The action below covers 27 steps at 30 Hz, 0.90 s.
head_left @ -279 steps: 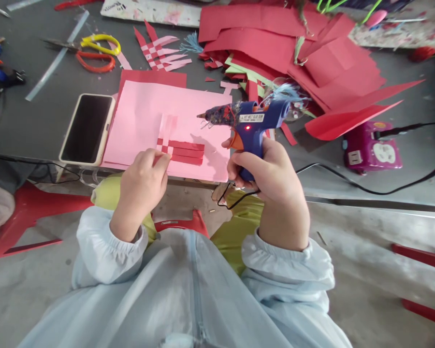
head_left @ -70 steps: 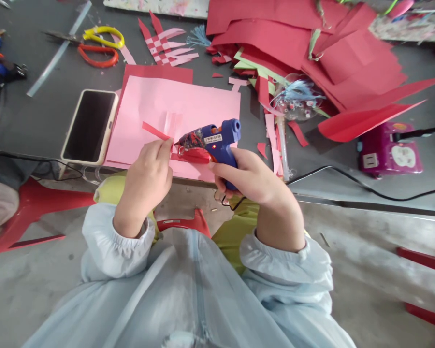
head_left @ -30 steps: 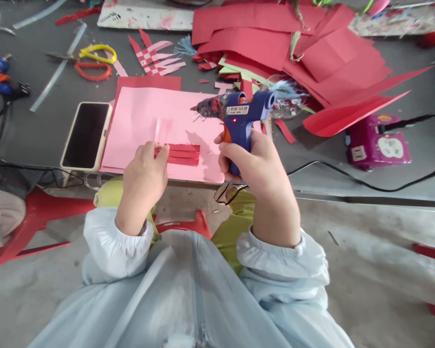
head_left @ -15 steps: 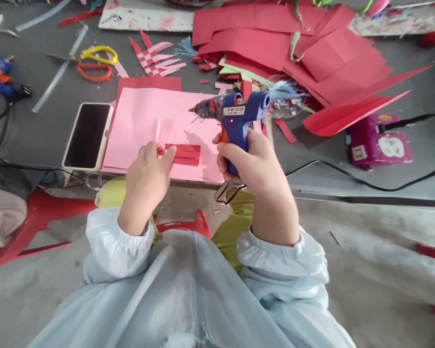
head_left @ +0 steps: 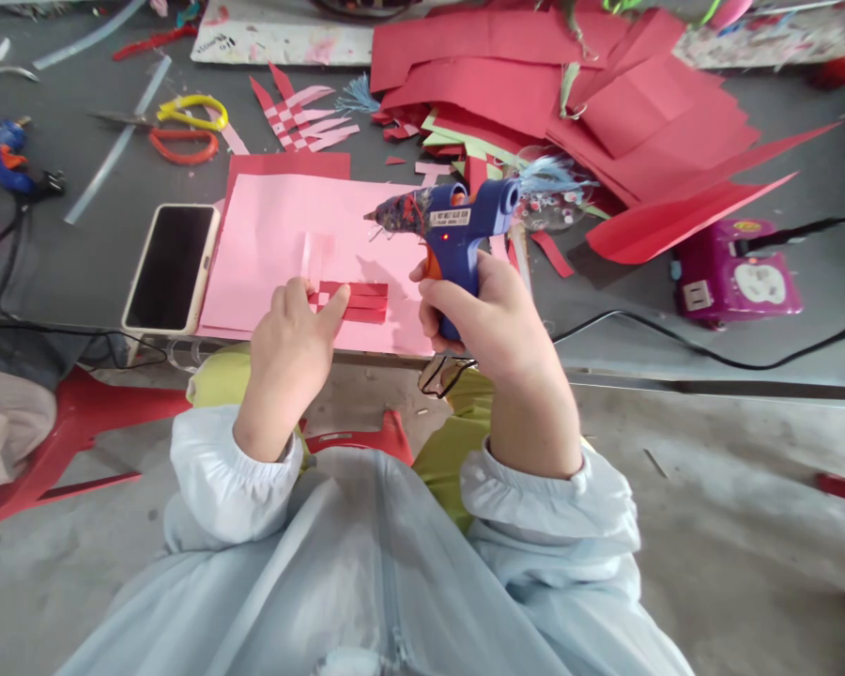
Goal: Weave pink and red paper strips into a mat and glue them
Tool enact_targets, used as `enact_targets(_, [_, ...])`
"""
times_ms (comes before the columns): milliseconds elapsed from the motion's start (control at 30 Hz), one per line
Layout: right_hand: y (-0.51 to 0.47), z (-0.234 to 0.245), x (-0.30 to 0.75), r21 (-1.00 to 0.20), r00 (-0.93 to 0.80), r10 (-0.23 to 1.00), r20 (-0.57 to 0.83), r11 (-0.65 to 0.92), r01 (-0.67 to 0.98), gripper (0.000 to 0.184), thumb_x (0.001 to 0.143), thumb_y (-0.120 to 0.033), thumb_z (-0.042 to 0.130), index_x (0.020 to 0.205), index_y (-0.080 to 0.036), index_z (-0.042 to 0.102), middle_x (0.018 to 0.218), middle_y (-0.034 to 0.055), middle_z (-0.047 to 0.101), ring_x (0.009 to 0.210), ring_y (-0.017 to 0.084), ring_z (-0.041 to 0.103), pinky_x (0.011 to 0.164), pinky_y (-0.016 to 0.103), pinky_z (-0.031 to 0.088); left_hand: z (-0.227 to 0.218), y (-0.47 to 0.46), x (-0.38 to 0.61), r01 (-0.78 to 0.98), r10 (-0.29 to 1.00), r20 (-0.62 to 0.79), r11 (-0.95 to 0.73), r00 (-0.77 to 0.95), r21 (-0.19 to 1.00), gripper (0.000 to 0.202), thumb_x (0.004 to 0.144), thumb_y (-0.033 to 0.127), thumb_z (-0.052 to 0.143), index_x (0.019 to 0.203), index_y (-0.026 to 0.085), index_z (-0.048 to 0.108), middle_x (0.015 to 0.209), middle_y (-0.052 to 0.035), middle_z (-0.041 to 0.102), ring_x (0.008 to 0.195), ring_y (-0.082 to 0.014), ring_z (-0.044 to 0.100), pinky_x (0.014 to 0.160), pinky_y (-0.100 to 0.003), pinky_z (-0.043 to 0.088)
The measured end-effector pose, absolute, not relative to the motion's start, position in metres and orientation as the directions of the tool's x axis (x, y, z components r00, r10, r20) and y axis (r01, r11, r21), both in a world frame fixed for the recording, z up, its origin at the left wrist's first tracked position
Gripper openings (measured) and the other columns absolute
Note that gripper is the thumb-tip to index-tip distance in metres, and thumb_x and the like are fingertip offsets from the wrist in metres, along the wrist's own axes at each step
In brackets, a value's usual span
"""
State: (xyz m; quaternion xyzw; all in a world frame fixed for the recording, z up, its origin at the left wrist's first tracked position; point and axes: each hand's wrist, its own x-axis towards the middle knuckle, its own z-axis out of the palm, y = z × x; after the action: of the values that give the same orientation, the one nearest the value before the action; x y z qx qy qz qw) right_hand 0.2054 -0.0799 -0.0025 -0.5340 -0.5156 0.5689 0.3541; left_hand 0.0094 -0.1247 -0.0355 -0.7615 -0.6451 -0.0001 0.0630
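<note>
Grey worktop point(head_left: 95, 272), red paper sheets point(head_left: 493, 94) heaped along the far side; phone point(head_left: 173, 268) to the left, beside a pink sheet point(head_left: 268, 225). On that sheet, near the front edge, we find the woven paper piece point(head_left: 366, 302), its red strips running rightward. Left hand point(head_left: 292, 338) touches its left end with thumb and fingers; we cannot tell whether they pinch. Right hand point(head_left: 497, 314) grips the blue glue gun point(head_left: 457, 225) by its handle, nozzle leftward, clear of the strips.

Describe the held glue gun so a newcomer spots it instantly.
On the dark table, find the large pink paper sheet. At its right edge, the right hand grips a blue hot-melt glue gun. Unlike the other glue gun, at far left, it is held.
</note>
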Motion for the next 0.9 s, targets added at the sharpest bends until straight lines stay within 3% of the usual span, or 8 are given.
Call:
enact_targets(100, [-0.0796, -0.0025, 0.2047, -0.965, -0.183, 0.952, -0.244, -0.219, 0.145, 0.013, 0.075, -0.016, 0.056, 0.088, -0.021, 0.056, 0.050, -0.0072, 0.054, 0.040, 0.008, 0.047, 0.039, 0.021, 0.033, -0.0353, -0.1256, 0.0106, 0.984, 0.984, 0.070, -0.158, 0.163, -0.076, 0.053, 0.092, 0.012, 0.046, 0.143, 0.027, 0.050, 0.124, -0.0164, 0.058, 0.105, -0.0305, 0.060, 0.070, -0.036, 0.054])
enact_targets(267, [-0.0785, -0.0027, 0.2032, -0.965, -0.184, 0.951, -0.249, -0.226, 0.136, 0.013, 0.076, -0.017, 0.057, 0.088, -0.021, 0.056, 0.050, -0.0071, 0.054, 0.041, 0.009, 0.048, 0.039, 0.021, 0.034, -0.0365, -0.1255, 0.0119, 0.984, 0.983, 0.114, -0.133, 0.146, -0.117, 0.048, 0.094, 0.011, 0.039, 0.142, 0.007, 0.046, 0.118, -0.0222, 0.061, 0.104, -0.0313, 0.060, 0.077, -0.040, 0.055])
enact_targets(533, [-0.0782, -0.0042, 0.2027, -0.972, -0.182, 0.957, -0.225, -0.206, 0.115, 0.013, 0.075, -0.015, 0.056, 0.087, -0.021, 0.056, 0.049, -0.0071, 0.055, 0.039, 0.008, 0.048, 0.038, 0.020, 0.033, -0.0343, -0.1240, 0.0128, 0.978, 0.989, 0.057, -0.128, 0.139, -0.166, 0.046, 0.097, 0.016, 0.036, 0.140, 0.013, 0.051, 0.123, -0.0194, 0.061, 0.107, -0.0294, 0.060, 0.072, -0.035, 0.053])
enact_targets(900, [-0.0784, -0.0036, 0.2025, -0.971, -0.172, 0.959, -0.224, -0.205, 0.119, 0.014, 0.074, -0.015, 0.055, 0.087, -0.020, 0.057, 0.049, -0.0069, 0.055, 0.039, 0.008, 0.049, 0.037, 0.020, 0.033, -0.0309, -0.1228, 0.0122, 0.985, 0.992, 0.003, -0.122, 0.123, -0.121, 0.048, 0.097, 0.015, 0.036, 0.142, 0.014, 0.049, 0.127, -0.0209, 0.057, 0.112, -0.0310, 0.058, 0.078, -0.039, 0.055])
